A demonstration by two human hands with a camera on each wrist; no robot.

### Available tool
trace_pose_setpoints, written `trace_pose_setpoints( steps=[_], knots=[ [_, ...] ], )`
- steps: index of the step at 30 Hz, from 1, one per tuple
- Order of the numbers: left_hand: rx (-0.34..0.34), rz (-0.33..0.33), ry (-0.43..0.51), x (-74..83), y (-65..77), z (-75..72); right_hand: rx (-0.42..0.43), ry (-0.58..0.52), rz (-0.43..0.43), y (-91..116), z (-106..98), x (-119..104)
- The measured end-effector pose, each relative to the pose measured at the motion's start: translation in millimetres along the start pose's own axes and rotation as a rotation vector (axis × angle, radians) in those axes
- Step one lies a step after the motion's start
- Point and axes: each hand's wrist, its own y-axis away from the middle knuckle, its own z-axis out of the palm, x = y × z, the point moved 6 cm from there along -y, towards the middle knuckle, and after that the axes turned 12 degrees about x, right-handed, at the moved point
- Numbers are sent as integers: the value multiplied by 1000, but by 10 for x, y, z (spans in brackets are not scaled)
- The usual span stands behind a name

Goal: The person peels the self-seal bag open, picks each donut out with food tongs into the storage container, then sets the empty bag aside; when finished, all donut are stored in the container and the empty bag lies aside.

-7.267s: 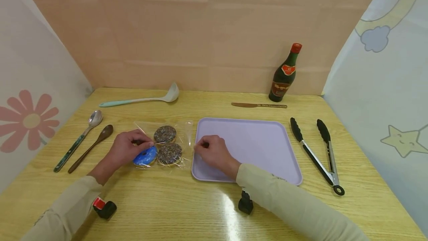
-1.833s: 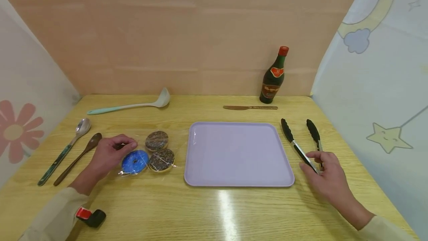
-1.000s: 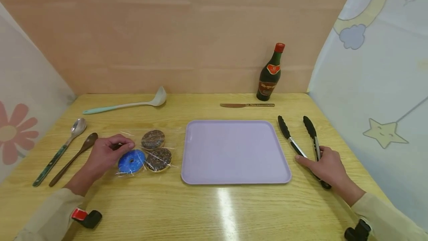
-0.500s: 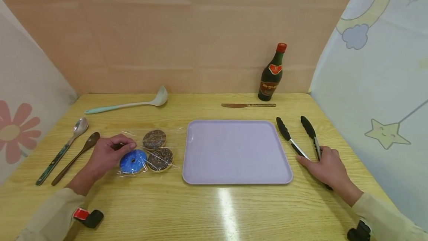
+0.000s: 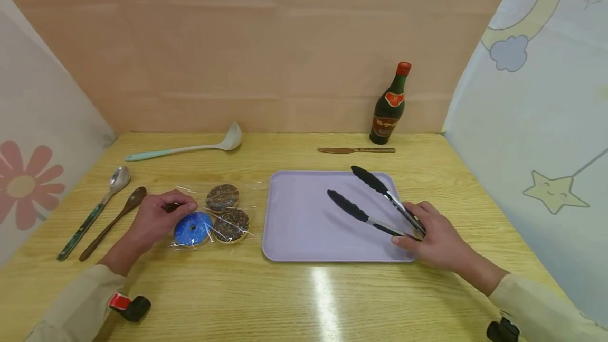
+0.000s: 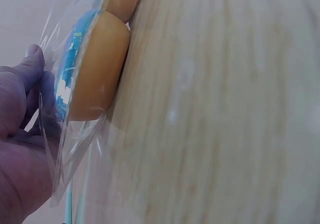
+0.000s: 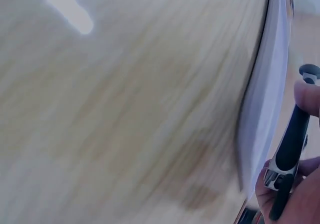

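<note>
evidently gripping right, pinching left

beneath all the fingers spreads the wooden table (image 5: pixel 228 294). on it the lilac tray (image 5: pixel 299 210) runs leftward from under the fingers of the right hand (image 5: pixel 437 239). they grip the tongs (image 5: pixel 358 212), whose black-tipped arms stand apart beyond them, over the tray. the left hand (image 5: pixel 159 218) pinches the left edge of a clear bag (image 5: pixel 253 207) between thumb and finger; in it, two dark doughnuts (image 5: pixel 230 225) lie right of those fingertips and a blue doughnut (image 5: pixel 185 234) just on their near side.
</note>
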Motion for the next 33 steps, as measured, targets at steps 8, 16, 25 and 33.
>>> trace_pose_setpoints(
  steps=[8,16,25,33],
  knots=[
    [-5,16,14,34,-24,29,-127,-84,-130,-183,275,-454],
    [-15,12,34,108,-38,42,-153,-48,-263,-341,440,-795],
    [-6,16,43,95,-36,23,-205,23,-322,-496,594,-984],
    [-8,16,46,83,-16,12,-282,22,-383,-632,681,-1125]
  ],
)
